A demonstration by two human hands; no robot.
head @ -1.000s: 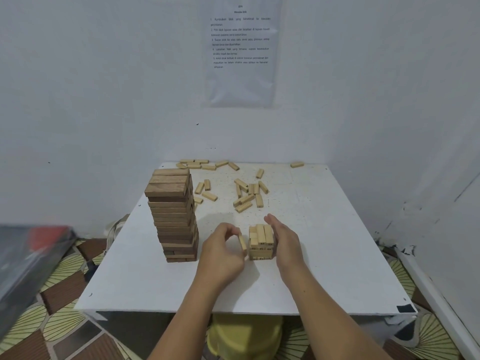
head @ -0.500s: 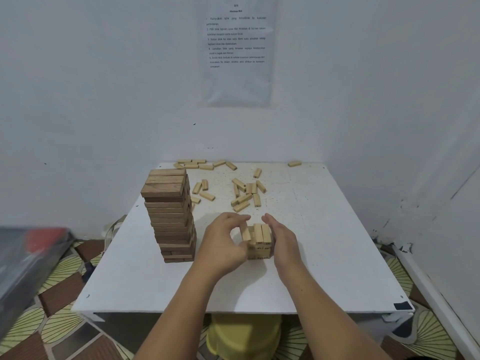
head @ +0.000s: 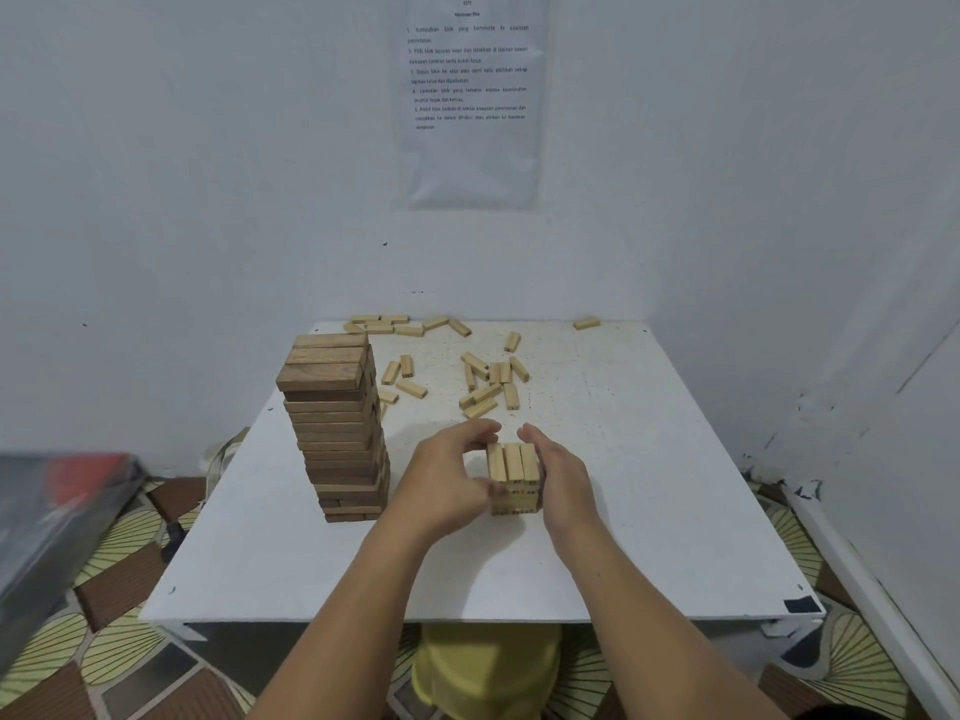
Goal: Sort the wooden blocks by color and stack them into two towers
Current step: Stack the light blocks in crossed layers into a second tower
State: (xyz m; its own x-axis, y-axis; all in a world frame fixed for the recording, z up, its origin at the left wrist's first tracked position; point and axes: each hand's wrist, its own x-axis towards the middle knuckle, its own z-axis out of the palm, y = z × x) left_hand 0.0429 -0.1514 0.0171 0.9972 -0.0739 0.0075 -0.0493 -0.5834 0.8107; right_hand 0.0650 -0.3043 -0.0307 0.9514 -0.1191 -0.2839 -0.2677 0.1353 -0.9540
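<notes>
A tall tower of dark brown blocks stands on the left of the white table. To its right is a short tower of light blocks with three blocks side by side on top. My left hand curls around the leftmost top block, fingers at its far end and thumb at its near end. My right hand presses flat against the short tower's right side with straight fingers. Several loose light blocks lie scattered behind the short tower.
More loose light blocks lie along the table's far edge by the wall, and one sits alone at the far right. A printed sheet hangs on the wall. A yellow stool stands under the table's front edge.
My left hand brought a light block from beside the short tower and set it into the top layer as the third piece. My right hand stayed against the tower's right side.
</notes>
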